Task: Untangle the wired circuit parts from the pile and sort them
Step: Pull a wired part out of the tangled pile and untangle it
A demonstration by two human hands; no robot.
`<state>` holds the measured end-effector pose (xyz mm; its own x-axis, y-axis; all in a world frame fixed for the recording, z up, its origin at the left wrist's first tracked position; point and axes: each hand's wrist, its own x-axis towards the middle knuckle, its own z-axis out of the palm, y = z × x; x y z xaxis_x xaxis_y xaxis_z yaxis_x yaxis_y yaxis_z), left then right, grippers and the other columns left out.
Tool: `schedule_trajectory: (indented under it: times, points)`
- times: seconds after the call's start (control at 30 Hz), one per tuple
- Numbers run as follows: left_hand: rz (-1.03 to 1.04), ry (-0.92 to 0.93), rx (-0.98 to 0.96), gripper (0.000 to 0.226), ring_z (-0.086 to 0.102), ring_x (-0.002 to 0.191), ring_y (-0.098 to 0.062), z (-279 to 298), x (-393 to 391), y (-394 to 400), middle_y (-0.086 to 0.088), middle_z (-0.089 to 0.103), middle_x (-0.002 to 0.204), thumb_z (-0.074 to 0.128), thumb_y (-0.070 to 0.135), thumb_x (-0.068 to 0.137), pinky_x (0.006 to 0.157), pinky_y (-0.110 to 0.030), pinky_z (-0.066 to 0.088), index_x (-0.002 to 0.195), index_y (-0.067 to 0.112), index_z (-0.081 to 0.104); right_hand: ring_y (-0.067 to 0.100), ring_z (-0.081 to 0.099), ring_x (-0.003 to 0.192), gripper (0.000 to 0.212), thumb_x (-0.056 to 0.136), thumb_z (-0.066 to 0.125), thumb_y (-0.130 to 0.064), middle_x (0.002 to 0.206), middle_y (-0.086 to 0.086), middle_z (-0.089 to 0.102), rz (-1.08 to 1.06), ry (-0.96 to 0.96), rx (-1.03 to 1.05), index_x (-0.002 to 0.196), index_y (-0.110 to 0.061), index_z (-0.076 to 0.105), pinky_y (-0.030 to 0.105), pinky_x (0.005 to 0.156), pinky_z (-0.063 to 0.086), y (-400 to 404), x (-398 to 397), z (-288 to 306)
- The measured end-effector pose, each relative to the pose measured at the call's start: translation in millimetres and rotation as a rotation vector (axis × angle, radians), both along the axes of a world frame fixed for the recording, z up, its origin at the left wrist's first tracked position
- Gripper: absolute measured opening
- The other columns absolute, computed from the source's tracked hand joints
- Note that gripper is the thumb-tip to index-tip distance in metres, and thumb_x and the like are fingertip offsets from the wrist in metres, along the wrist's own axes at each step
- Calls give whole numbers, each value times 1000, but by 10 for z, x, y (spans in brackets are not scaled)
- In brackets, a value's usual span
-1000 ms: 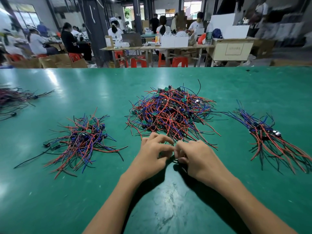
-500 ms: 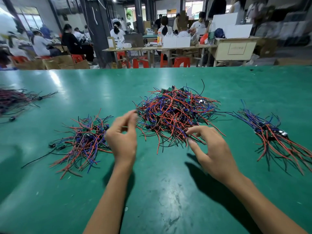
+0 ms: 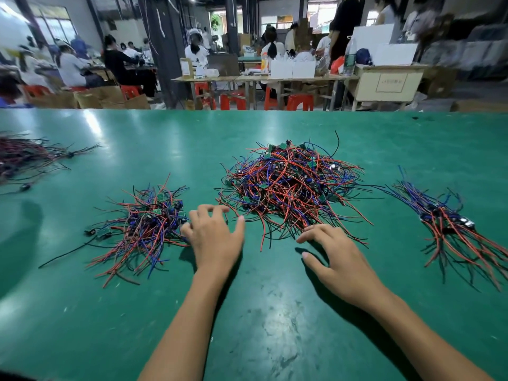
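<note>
A big tangled pile point(image 3: 291, 185) of small green circuit boards with red, blue and black wires lies in the middle of the green table point(image 3: 261, 312). A smaller sorted heap point(image 3: 145, 226) lies to its left, and a combed bundle point(image 3: 450, 224) to its right. My left hand point(image 3: 213, 237) hovers palm down between the left heap and the big pile, fingers spread, holding nothing. My right hand point(image 3: 334, 257) is palm down at the pile's near edge, its fingertips touching the loose wire ends, with nothing gripped.
Another dark bundle of wires point(image 3: 24, 158) lies at the table's far left. Beyond the far table edge are workbenches point(image 3: 275, 78), red stools point(image 3: 233, 101), cardboard boxes and several seated people.
Both hands parted from pinching together at the pile's near edge. My left hand swung left beside the small heap and opened flat; my right hand spread open at the pile's edge.
</note>
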<state>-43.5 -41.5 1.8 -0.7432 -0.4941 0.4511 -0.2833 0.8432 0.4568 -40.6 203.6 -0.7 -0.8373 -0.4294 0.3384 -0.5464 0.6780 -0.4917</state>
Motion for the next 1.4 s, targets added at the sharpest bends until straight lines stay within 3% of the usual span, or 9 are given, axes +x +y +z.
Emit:
schedule_trajectory:
  times: [0.1, 0.23, 0.37, 0.63, 0.8, 1.03, 1.13, 1.23, 1.4]
  points:
    - [-46, -170, -60, 50, 39, 126, -23, -65, -83, 41, -2, 54, 134, 56, 61, 91, 102, -41, 23, 125, 26, 66, 4, 45, 124, 18, 94, 64, -29, 120, -19, 54, 2, -2, 5, 112, -32, 64, 30, 107, 36, -6, 10, -6]
    - [-39, -87, -47, 19, 48, 111, -22, -54, -79, -14, 1, 65, 114, 61, 40, 95, 91, -38, 23, 101, 29, 75, 3, 45, 124, 15, 95, 64, -28, 118, -19, 54, -1, 1, 2, 110, -32, 66, 31, 108, 35, -6, 5, -14]
    - [34, -1, 10, 22, 54, 102, -25, -24, -21, -28, -2, 70, 107, 58, 39, 99, 88, -39, 23, 99, 27, 76, 4, 45, 121, 15, 95, 63, -27, 117, -21, 54, 0, -3, 13, 109, -33, 66, 29, 106, 34, -5, 3, -17]
    - [9, 666, 612, 25, 57, 61, -18, 287, 129, -175, 1, 74, 79, 59, 39, 100, 59, -38, 43, 94, 23, 77, 4, 45, 117, 14, 95, 63, -28, 116, -19, 56, 6, -5, 12, 107, -33, 67, 32, 105, 36, -6, 7, -3]
    - [159, 909, 485, 31, 68, 83, -22, 337, 195, -439, 0, 76, 93, 62, 37, 98, 74, -34, 52, 110, 14, 78, 4, 45, 118, 13, 95, 63, -27, 117, -18, 56, 10, -3, 11, 107, -32, 67, 32, 105, 36, -8, 3, -7]
    - [340, 356, 212, 44, 41, 120, -41, 116, 176, -436, -12, 52, 133, 74, 16, 79, 96, -43, 35, 121, 28, 70, 5, 46, 110, 17, 96, 61, -29, 114, -19, 56, -24, 9, 29, 113, -33, 62, 29, 99, 37, -25, -11, -20]
    - [9, 223, 96, 23, 49, 111, -31, 116, 101, -175, -6, 65, 115, 72, 30, 86, 89, -40, 34, 109, 26, 72, 10, 49, 109, 28, 96, 61, -27, 112, -15, 59, -80, 31, 39, 123, -32, 58, 29, 95, 38, -40, -14, -8]
    - [-326, -43, 19, 33, 51, 109, -17, 25, 61, 113, 7, 67, 109, 66, 55, 88, 91, -35, 34, 110, 31, 74, 11, 49, 109, 33, 96, 61, -28, 112, -14, 60, -104, 32, 57, 128, -31, 55, 30, 95, 37, -37, -6, 5]
    - [-404, -81, 106, 23, 52, 99, -13, 2, 41, 165, 15, 68, 101, 75, 53, 81, 87, -33, 35, 95, 36, 80, 10, 50, 107, 31, 95, 63, -27, 116, -13, 60, -96, 20, 38, 125, -28, 58, 31, 97, 39, -27, 7, 21]
